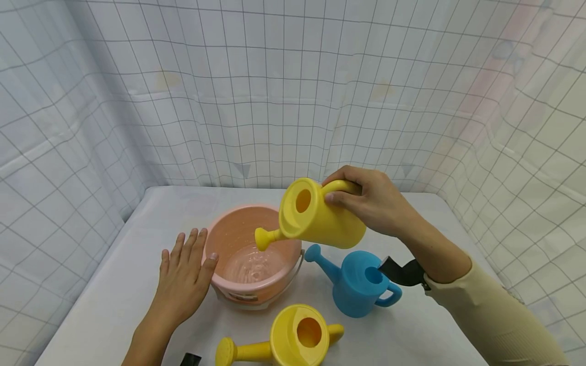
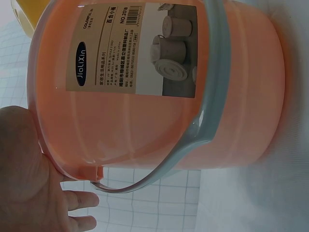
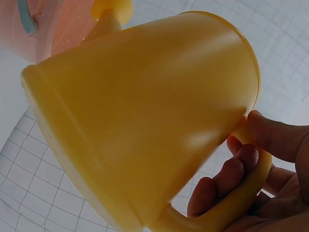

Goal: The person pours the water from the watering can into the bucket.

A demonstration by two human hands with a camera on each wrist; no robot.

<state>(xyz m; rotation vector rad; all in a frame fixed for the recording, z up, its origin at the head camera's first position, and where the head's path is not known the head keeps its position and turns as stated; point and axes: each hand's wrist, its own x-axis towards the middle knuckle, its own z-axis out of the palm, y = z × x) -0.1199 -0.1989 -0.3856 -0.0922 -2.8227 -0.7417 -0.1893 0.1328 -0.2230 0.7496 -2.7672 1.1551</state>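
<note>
My right hand (image 1: 377, 201) grips the handle of a yellow watering can (image 1: 331, 223), its fingers curled round it in the right wrist view. The can is tilted, its round sprinkler head (image 1: 262, 239) pointing down over a pink bucket (image 1: 235, 223). Rippled water shows at the bottom of the bucket. Against the bucket's left rim lies my left hand (image 1: 183, 279), fingers straight, thumb at the rim. A paper label (image 2: 130, 48) and a grey handle (image 2: 217, 72) show on the bucket in the left wrist view.
A blue watering can (image 1: 354, 292) stands right of the bucket, below the raised can. Nearer to me is a second yellow watering can (image 1: 288, 340), spout to the left. Gridded white curtains (image 1: 284, 101) enclose the white-covered table (image 1: 426, 315) at the back and sides.
</note>
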